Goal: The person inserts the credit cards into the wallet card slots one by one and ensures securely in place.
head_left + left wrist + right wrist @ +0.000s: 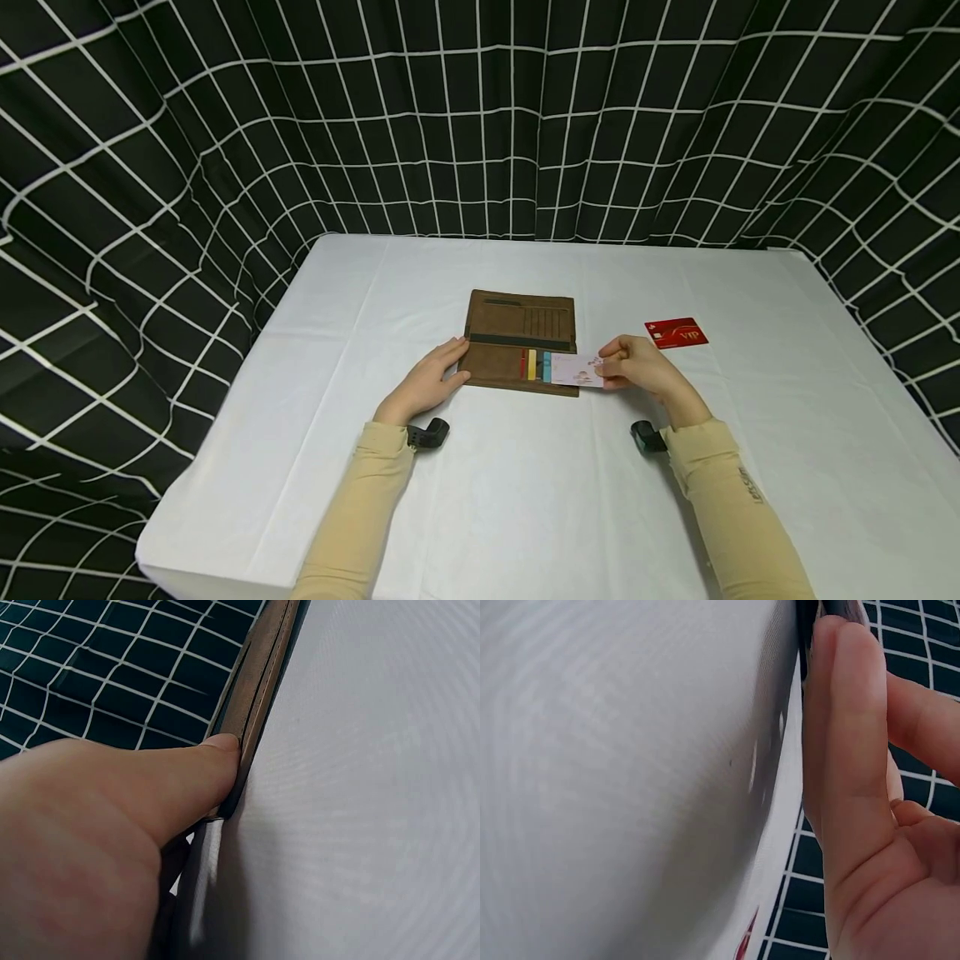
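A brown wallet (491,363) lies unfolded on the white table. My left hand (429,385) rests at its left edge, fingers extended and thumb apart. In the left wrist view, the thumb (202,776) presses on the wallet's stitched edge (259,682). A pale pink card (573,370) sticks out to the right from the lower half's card slots, its left end overlapping them. My right hand (637,365) pinches the card's right end between thumb and fingers. In the right wrist view, the right hand's fingers (859,735) hide most of the card.
Red, yellow and blue card edges (532,365) show in the wallet's lower slots. A red VIP card (677,332) lies beyond the right hand. White cloth covers the table (540,508); a black curtain with white grid lines (465,125) hangs around it.
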### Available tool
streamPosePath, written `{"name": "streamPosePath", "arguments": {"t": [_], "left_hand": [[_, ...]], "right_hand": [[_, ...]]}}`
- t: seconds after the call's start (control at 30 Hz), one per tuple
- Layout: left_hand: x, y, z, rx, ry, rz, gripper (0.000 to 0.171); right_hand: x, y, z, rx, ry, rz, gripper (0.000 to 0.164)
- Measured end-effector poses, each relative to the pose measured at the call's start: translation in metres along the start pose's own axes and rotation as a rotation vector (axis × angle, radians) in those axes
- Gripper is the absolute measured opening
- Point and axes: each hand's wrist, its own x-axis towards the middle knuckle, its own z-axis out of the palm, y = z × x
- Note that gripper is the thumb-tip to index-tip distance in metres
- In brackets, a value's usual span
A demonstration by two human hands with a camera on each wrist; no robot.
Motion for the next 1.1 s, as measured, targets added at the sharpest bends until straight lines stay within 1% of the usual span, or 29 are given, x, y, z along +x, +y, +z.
{"name": "streamPosePath", "arguments": {"t": [0.17,0.37,0.43,0.53,0.63,0.7,0.87,1.1], "left_hand": [[-0.001,0.000,-0.001,-0.004,0.000,-0.005,0.057],[-0.001,-0.002,0.001,-0.015,-0.002,0.001,0.057],[-0.001,-0.002,0.001,-0.014,-0.003,0.000,0.057],[0.000,-0.002,0.002,-0.013,-0.008,-0.009,0.057],[0.000,-0.001,0.002,-0.014,-0.008,-0.006,0.056],[0.000,0.000,0.001,-0.012,-0.007,-0.008,0.056],[0.000,0.001,0.000,-0.015,-0.006,-0.007,0.056],[-0.001,0.001,-0.001,-0.014,-0.007,-0.006,0.057]], "right_hand": [[0.002,-0.002,0.004,-0.012,-0.006,0.003,0.037],[0.005,-0.004,0.010,-0.020,0.008,0.005,0.035],[0.005,-0.005,0.012,-0.014,0.015,0.010,0.035],[0.005,-0.006,0.014,-0.013,0.027,0.017,0.039],[0.006,-0.008,0.015,0.006,0.060,0.039,0.042],[0.006,-0.009,0.015,0.010,0.083,0.061,0.040],[0.007,-0.011,0.016,0.017,0.127,0.105,0.028],[0.010,-0.014,0.021,0.040,0.136,0.097,0.023]]}}
